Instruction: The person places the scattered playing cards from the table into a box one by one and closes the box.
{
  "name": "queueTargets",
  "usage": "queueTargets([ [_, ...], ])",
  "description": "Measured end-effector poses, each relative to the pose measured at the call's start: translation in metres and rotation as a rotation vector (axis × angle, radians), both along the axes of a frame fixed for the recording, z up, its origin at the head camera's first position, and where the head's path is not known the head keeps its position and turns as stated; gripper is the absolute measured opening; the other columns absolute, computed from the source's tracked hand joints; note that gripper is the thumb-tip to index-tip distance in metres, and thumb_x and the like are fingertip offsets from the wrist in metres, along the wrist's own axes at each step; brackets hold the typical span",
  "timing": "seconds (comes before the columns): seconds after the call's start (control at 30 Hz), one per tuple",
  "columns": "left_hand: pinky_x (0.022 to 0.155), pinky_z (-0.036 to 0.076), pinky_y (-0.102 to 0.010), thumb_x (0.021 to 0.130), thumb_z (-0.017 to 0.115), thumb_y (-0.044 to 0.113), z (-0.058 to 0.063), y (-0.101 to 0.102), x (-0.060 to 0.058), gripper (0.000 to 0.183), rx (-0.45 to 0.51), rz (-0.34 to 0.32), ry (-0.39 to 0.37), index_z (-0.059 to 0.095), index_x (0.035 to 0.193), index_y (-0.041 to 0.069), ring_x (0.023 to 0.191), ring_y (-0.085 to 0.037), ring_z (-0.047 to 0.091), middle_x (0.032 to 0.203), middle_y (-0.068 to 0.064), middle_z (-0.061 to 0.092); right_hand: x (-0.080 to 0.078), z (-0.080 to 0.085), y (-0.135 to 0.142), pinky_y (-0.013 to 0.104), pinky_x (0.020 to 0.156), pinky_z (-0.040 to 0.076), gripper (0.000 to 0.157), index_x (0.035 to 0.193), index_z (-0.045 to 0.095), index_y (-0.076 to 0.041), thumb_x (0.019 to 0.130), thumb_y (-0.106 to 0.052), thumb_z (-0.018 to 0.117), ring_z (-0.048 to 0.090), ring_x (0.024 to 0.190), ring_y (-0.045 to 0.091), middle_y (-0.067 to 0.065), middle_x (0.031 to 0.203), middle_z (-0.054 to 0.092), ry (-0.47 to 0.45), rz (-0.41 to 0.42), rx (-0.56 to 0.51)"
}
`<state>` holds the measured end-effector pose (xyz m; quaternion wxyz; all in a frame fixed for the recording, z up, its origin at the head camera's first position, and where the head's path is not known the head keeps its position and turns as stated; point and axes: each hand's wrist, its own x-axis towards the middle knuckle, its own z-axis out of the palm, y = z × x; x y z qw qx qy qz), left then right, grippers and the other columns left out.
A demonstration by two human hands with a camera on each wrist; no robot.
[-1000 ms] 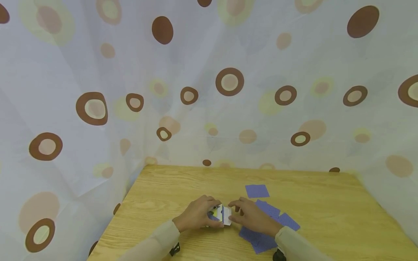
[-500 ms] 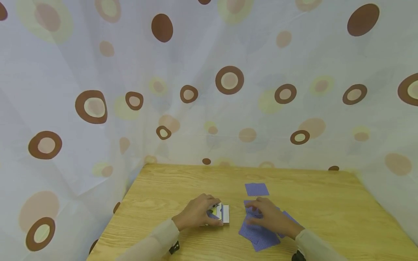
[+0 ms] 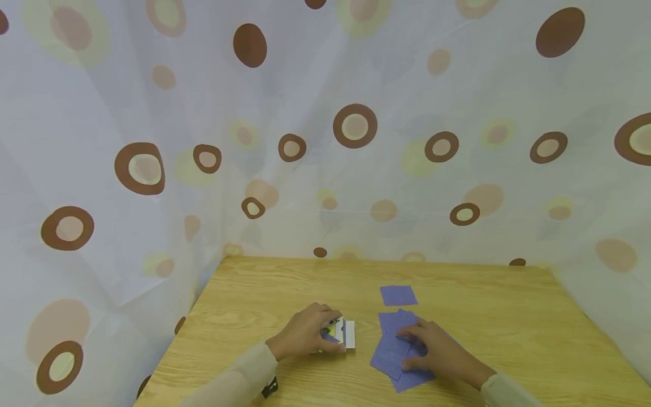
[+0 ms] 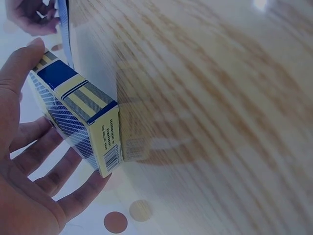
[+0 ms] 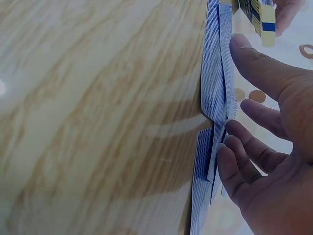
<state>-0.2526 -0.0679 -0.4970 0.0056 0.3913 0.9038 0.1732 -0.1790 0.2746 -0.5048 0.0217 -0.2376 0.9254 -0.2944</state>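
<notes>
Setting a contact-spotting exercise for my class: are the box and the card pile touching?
Apart. The head view shows a strip of bare table between the box, white flap included, and the card pile.

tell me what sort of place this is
Likely a curtained-off indoor corner set up for tabletop work, though the wider room is hidden. A white sheet printed with brown and tan circles hangs behind and along both sides of a yellowish wood-grain table, where blue-patterned rectangular cards lie.

Wood-grain tabletop (image 3: pixel 285 288) is backed and flanked by pale sheeting (image 3: pixel 305 85) printed with brown, peach, yellow circles (image 3: pixel 355 126).
</notes>
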Motion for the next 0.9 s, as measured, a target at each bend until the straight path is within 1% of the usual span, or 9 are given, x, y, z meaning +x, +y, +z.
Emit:
queueTargets([
  [0.1, 0.082, 0.051, -0.026, 0.083, 0.075, 0.066, -0.001, -0.001, 0.0, 0.078, 0.011, 0.001, -0.01, 0.063, 0.141, 0.014, 0.112, -0.014, 0.057, 0.133, 0.0, 0.064, 0.0, 0.001, -0.001, 0.065, 0.097, 0.044, 0.066, 0.127, 0.069, -0.006, 0.08, -0.05, 0.084, 0.055, 0.119, 0.045, 0.013, 0.126, 0.061, 0.009, 0.01, 0.005],
  [0.13, 0.081, 0.051, -0.026, 0.083, 0.075, 0.065, -0.001, -0.001, 0.0, 0.078, 0.014, 0.002, -0.013, 0.063, 0.141, 0.014, 0.111, -0.014, 0.057, 0.133, 0.0, 0.064, 0.0, 0.002, -0.001, 0.063, 0.097, 0.046, 0.066, 0.127, 0.069, -0.007, 0.08, -0.05, 0.084, 0.056, 0.117, 0.042, 0.011, 0.124, 0.061, 0.012, 0.013, 0.011],
  [0.3, 0.083, 0.051, -0.027, 0.083, 0.075, 0.066, -0.001, -0.002, 0.0, 0.079, 0.025, 0.004, -0.021, 0.062, 0.141, 0.013, 0.113, -0.015, 0.057, 0.133, -0.001, 0.064, -0.004, 0.004, -0.002, 0.044, 0.088, 0.051, 0.07, 0.132, 0.067, -0.009, 0.079, -0.049, 0.085, 0.057, 0.107, 0.028, 0.004, 0.116, 0.059, 0.019, 0.043, 0.035],
  [0.37, 0.085, 0.051, -0.028, 0.083, 0.075, 0.066, -0.001, -0.002, 0.0, 0.079, 0.024, 0.005, -0.023, 0.062, 0.142, 0.014, 0.114, -0.015, 0.057, 0.134, -0.001, 0.064, -0.007, 0.004, -0.002, 0.036, 0.081, 0.049, 0.073, 0.135, 0.066, -0.009, 0.078, -0.049, 0.086, 0.054, 0.1, 0.021, 0.002, 0.111, 0.056, 0.01, 0.063, 0.039],
  [0.47, 0.086, 0.051, -0.029, 0.084, 0.075, 0.066, -0.001, -0.001, -0.001, 0.079, 0.022, 0.009, -0.027, 0.062, 0.142, 0.014, 0.115, -0.015, 0.057, 0.134, 0.0, 0.063, -0.01, 0.002, -0.002, 0.029, 0.074, 0.044, 0.076, 0.139, 0.065, -0.011, 0.076, -0.049, 0.086, 0.048, 0.092, 0.016, 0.0, 0.105, 0.052, -0.008, 0.087, 0.051],
  [0.57, 0.087, 0.051, -0.03, 0.084, 0.074, 0.067, -0.001, -0.001, -0.001, 0.08, 0.02, 0.011, -0.029, 0.062, 0.142, 0.015, 0.116, -0.015, 0.057, 0.135, 0.0, 0.063, -0.013, 0.001, -0.004, 0.027, 0.07, 0.039, 0.078, 0.14, 0.064, -0.014, 0.076, -0.052, 0.086, 0.042, 0.086, 0.013, 0.0, 0.101, 0.048, -0.004, 0.105, 0.081],
  [0.7, 0.087, 0.051, -0.03, 0.083, 0.074, 0.067, -0.002, -0.002, -0.001, 0.08, 0.021, 0.013, -0.027, 0.062, 0.142, 0.015, 0.116, -0.015, 0.056, 0.135, 0.0, 0.063, -0.015, 0.003, -0.008, 0.027, 0.069, 0.036, 0.074, 0.137, 0.068, -0.015, 0.075, -0.052, 0.086, 0.038, 0.084, 0.013, -0.001, 0.098, 0.045, 0.008, 0.116, 0.1],
  [0.8, 0.086, 0.051, -0.03, 0.084, 0.074, 0.067, -0.003, -0.002, -0.002, 0.08, 0.022, 0.01, -0.025, 0.062, 0.142, 0.015, 0.115, -0.014, 0.056, 0.135, 0.001, 0.063, -0.016, 0.006, -0.012, 0.028, 0.071, 0.037, 0.071, 0.132, 0.07, -0.014, 0.073, -0.05, 0.088, 0.038, 0.086, 0.014, 0.0, 0.101, 0.046, 0.003, 0.108, 0.094],
  [0.9, 0.085, 0.051, -0.029, 0.083, 0.074, 0.068, -0.002, -0.002, -0.002, 0.08, 0.019, 0.012, -0.029, 0.062, 0.142, 0.015, 0.114, -0.014, 0.056, 0.134, 0.001, 0.063, -0.016, 0.009, -0.015, 0.03, 0.074, 0.041, 0.075, 0.134, 0.069, -0.013, 0.071, -0.048, 0.089, 0.041, 0.09, 0.015, 0.002, 0.106, 0.049, 0.006, 0.105, 0.096],
])
